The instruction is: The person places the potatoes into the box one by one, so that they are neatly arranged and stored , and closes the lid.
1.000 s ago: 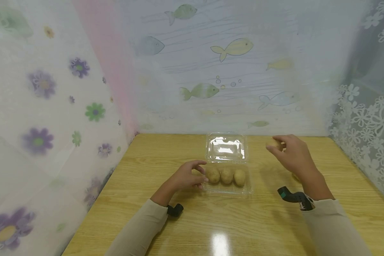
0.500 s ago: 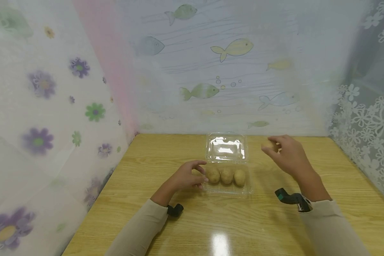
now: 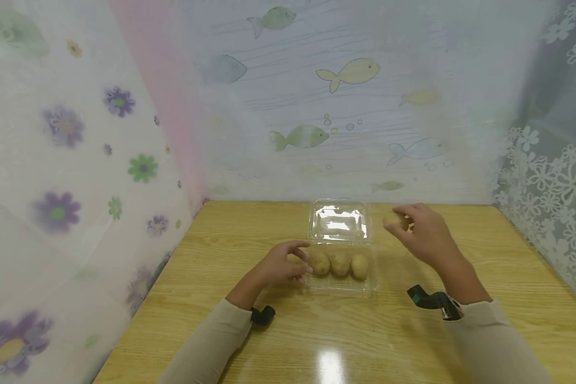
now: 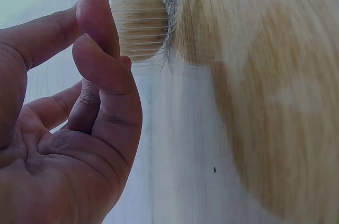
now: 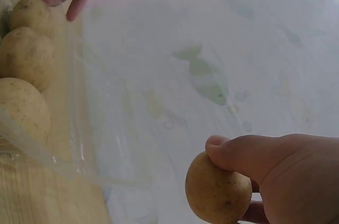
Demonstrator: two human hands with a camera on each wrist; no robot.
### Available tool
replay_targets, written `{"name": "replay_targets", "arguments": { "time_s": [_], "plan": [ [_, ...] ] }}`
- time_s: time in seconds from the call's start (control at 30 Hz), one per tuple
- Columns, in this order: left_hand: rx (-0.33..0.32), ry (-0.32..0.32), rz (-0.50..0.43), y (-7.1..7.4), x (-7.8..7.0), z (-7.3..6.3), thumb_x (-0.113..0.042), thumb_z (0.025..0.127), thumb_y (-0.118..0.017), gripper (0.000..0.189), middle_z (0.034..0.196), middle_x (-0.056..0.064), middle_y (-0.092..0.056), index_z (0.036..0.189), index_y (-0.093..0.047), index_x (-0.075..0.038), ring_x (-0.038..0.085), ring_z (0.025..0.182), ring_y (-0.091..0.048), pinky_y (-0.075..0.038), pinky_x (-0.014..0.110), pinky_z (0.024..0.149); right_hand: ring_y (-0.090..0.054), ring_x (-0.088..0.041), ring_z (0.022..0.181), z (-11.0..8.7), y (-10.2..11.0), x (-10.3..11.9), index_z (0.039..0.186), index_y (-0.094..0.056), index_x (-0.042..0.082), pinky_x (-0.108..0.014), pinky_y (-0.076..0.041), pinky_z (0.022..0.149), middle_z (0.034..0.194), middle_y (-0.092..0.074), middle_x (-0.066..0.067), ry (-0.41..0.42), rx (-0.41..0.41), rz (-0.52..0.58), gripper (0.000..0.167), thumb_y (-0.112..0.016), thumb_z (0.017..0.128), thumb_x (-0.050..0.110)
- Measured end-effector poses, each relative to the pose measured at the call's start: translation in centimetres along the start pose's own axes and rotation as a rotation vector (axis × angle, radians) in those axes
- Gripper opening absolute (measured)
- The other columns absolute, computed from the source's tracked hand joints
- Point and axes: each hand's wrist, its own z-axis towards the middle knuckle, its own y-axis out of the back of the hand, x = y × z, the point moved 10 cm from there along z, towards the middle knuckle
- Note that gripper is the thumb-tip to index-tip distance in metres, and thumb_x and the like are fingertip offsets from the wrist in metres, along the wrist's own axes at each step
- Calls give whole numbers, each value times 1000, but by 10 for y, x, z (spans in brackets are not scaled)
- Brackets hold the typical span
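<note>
- Our right hand (image 3: 424,234) pinches one potato (image 5: 217,189) between thumb and fingers, held up above the desk (image 3: 230,234).
- That potato lies to the right of the base of the clear clamshell box (image 3: 341,286) and farther from us, roughly level with the swung-back lid (image 3: 338,218); we judge this offset to be what matters.
- In the base we see three potatoes (image 3: 341,264) side by side, left to right, their long axes seeming to point away from us, with a bare strip along the near side.
- Our left hand (image 3: 280,264), nearer this row, pinches the box's left rim.
- We cannot tell the held potato's long axis.
</note>
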Motion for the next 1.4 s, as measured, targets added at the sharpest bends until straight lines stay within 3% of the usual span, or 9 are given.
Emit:
{"name": "replay_targets", "arguments": {
  "time_s": [0.37,0.6,1.13,1.4],
  "plan": [
    [-6,7,0,0,0,0,-22,92,-82,68,122,5,-63,152,-51,-22,28,72,-76,-58,33,62,-67,-38,102,2,-13,9,132,-67,0,-53,-58,80,120,-66,-20,44,9,20,50,-72,99,37],
    [-6,10,1,1,1,1,-23,91,-83,68,122,4,-64,152,-51,-23,29,72,-76,-60,35,63,-66,-30,96,3,-20,17,130,-68,-1,-50,-59,82,109,-66,-14,86,2,23,46,-76,97,30],
    [-1,8,17,0,0,0,-23,92,-82,68,123,4,-63,152,-51,-22,27,71,-77,-59,32,63,-66,-26,94,1,-30,33,126,-70,-1,-45,-61,81,116,-68,-15,139,7,51,45,-79,94,29],
    [-1,7,5,1,1,1,-22,92,-82,69,124,7,-63,153,-50,-20,26,71,-76,-62,34,68,-65,-23,91,0,-36,44,123,-71,1,-45,-62,80,101,-67,-9,177,12,61,40,-81,93,25]
  ]
}}
